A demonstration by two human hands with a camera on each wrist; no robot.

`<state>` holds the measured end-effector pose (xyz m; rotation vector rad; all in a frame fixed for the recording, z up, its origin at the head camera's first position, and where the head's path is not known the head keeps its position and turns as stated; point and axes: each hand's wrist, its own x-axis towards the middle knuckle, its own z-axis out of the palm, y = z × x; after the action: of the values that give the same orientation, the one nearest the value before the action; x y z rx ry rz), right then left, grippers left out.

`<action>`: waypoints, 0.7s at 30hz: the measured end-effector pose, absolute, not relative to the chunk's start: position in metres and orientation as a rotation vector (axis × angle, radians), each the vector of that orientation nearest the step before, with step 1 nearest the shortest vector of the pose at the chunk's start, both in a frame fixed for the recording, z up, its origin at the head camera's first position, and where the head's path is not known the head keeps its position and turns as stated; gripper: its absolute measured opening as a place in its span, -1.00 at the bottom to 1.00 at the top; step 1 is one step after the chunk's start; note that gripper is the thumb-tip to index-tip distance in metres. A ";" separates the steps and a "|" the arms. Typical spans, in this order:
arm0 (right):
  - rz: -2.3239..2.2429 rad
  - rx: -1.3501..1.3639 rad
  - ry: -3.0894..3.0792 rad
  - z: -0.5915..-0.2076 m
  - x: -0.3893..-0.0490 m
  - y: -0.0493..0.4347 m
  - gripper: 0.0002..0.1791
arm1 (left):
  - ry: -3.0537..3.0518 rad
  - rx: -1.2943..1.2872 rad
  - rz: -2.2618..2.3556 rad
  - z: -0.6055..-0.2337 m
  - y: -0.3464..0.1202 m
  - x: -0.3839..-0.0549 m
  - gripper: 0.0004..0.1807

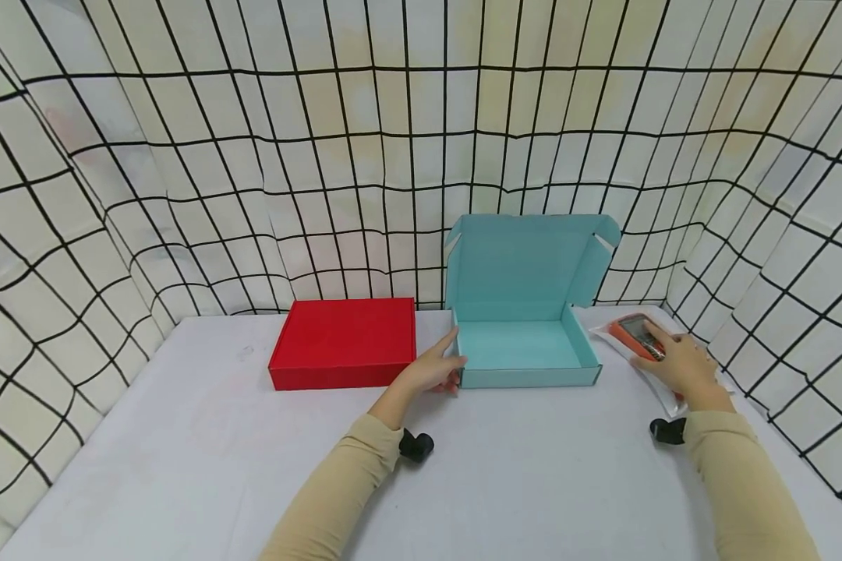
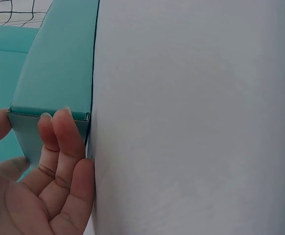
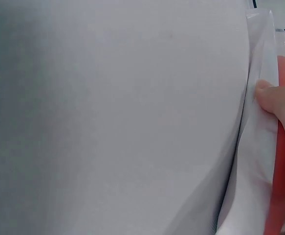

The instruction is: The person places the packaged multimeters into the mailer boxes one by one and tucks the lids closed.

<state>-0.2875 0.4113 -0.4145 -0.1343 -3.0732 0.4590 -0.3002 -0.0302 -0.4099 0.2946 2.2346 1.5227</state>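
Observation:
A teal cardboard box (image 1: 529,377) stands with its lid (image 1: 508,269) raised, and its inside is bare. My left hand (image 1: 428,370) touches its near left corner. In the left wrist view, fingertips (image 2: 66,117) lie against the outer side wall (image 2: 30,134). At the right, my right hand (image 1: 681,366) holds an orange multimeter (image 1: 630,336) in a clear plastic bag (image 1: 666,399). Its grey screen shows beside my fingers; my palm hides the lower part. In the right wrist view, my thumb (image 3: 281,100) presses the bag over the orange edge (image 3: 281,161).
A closed red box (image 1: 351,335) sits left of the teal one. White cloth covers the table (image 1: 519,475). White walls (image 1: 365,164) with a black grid enclose the back and sides, close to my right hand.

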 end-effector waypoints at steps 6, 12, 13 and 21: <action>0.479 -0.105 -3.055 -0.414 -0.285 0.413 -0.01 | 2.252 0.320 1.516 -0.410 -0.029 -0.300 -0.20; 0.422 -0.090 -3.054 -0.410 -0.282 0.420 0.00 | 2.246 0.319 1.485 -0.408 -0.026 -0.301 -0.20; 0.410 -0.084 -3.054 -0.408 -0.282 0.421 0.00 | 2.246 0.318 1.483 -0.408 -0.027 -0.301 -0.20; 0.387 -0.027 -3.063 -0.392 -0.279 0.424 0.03 | 2.259 0.311 1.486 -0.405 -0.027 -0.300 -0.21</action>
<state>-0.2788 0.4240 -0.3920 -0.0265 -3.0633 0.3868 -0.2998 -0.0268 -0.4053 0.3110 2.2586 1.4856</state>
